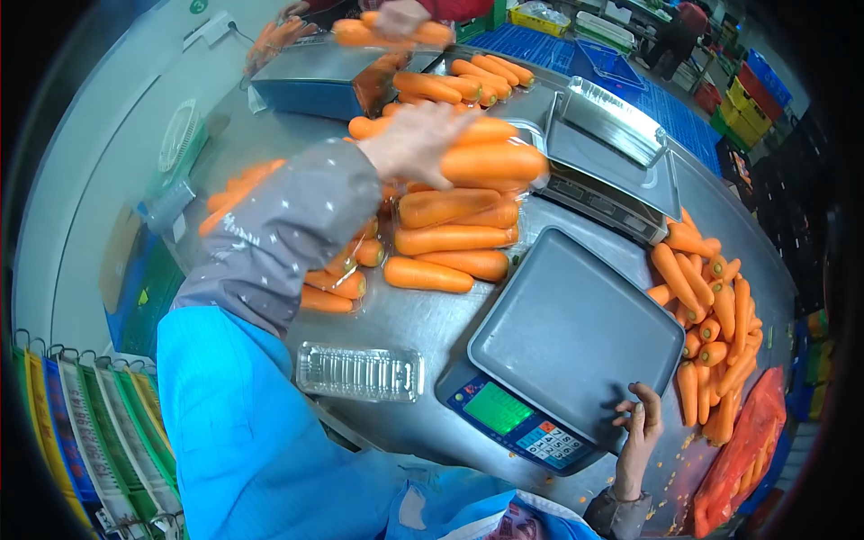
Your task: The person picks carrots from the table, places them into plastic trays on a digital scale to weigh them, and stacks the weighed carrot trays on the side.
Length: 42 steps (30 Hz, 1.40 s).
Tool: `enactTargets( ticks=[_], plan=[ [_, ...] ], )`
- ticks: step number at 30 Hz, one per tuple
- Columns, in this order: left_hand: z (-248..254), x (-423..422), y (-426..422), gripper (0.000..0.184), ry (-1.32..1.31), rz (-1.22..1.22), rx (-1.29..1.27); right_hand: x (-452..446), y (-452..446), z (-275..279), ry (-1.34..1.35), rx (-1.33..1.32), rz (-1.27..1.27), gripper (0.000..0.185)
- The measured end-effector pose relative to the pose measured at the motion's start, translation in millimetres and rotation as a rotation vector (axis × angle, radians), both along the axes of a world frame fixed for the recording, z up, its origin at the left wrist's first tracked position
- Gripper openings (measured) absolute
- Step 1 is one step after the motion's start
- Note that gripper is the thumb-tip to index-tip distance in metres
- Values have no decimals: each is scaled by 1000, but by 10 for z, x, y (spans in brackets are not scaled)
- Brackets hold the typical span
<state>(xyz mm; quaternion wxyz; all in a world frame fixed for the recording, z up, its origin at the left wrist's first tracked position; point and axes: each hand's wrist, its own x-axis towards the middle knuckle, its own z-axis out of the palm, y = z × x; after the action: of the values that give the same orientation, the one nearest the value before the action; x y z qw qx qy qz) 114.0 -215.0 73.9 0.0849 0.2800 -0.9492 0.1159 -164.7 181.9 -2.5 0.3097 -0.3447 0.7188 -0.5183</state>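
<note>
My left hand reaches forward over packed carrots, its fingers on a pack of carrots, smeared by motion. Rows of carrots lie just below it on the steel table. My right hand is at the lower right edge of the scale's grey tray, fingers apart and curled a little, holding nothing. The scale's green display is lit. An upturned or open clear plastic tray lies left of the scale.
Loose carrots are heaped at the right, above a red bag. A second scale stands beyond mine. Across the table a co-worker's hand holds carrots over another scale. Coloured crates stand at the far right.
</note>
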Motion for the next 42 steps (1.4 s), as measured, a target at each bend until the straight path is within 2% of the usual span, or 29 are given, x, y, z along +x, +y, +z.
enactTargets(
  ticks=[4, 7, 9, 12, 20, 22, 23, 25, 26, 28, 29, 30, 31, 33, 34, 35, 36, 38, 40, 41, 42],
  plan=[
    [-180, 592, -752, 96, -147, 203, -92, -48, -37, -87, 29, 32, -12, 27],
    [-381, 912, -1041, 97, -148, 239, -89, -49, -95, -59, 56, 62, -18, 27],
    [-484, 1011, -1128, 103, -324, 407, 88, -71, -110, -101, 65, 77, -27, 27],
    [-702, 1059, -1171, 106, -234, 469, 247, -102, -146, -107, 63, 114, -33, 27],
    [-759, 1055, -1297, 111, -277, 464, 366, -104, -170, -62, 78, 103, -55, 24],
    [-830, 1205, -1310, 100, -203, 368, 291, -96, -127, -29, 86, 107, -53, 23],
    [-806, 1267, -1277, 100, -204, 369, 287, -93, -102, -12, 84, 103, -50, 23],
    [-671, 1329, -1022, 73, 57, 237, 214, -91, -50, 23, 79, 97, -46, 22],
    [-608, 1348, -863, 73, 52, 233, 214, -90, -24, 36, 65, 86, -55, 21],
    [-484, 1257, -431, 46, 310, 95, 114, -96, 36, 36, 47, 83, -101, 21],
    [-520, 1227, -159, 20, 400, 62, 128, -114, 65, 8, 50, 71, -69, 21],
    [-263, 1013, 388, 8, 396, 97, 321, -140, 108, -3, 57, 64, -50, 21],
    [-267, 934, 764, 15, 381, 162, 654, -119, 114, 34, 48, 72, -45, 21],
    [-696, 1181, 1346, 16, 41, 15, 733, -70, 91, 58, 2, 61, -46, 21],
    [-626, 1104, 1706, 20, -126, 31, 993, -61, 108, 37, -31, 36, -47, 22],
    [-814, 1220, 1965, 34, -273, 13, 1001, -45, 116, 49, -12, 35, -32, 22],
    [-935, 1296, 2252, 40, -284, -58, 965, -39, 113, 65, 9, 27, -7, 22],
    [-1247, 1503, 2674, 43, -160, -5, 955, -23, 153, 57, -30, -31, 10, 23],
    [-1487, 1618, 2830, 46, -109, 56, 744, -44, 208, 46, -13, -17, 14, 22],
    [-1581, 1707, 2832, 36, -34, 95, 714, -57, 231, 38, 1, -32, 6, 22],
    [-1578, 1720, 2850, 36, -38, 73, 711, -71, 262, 34, 6, -35, -16, 22]
  ],
)
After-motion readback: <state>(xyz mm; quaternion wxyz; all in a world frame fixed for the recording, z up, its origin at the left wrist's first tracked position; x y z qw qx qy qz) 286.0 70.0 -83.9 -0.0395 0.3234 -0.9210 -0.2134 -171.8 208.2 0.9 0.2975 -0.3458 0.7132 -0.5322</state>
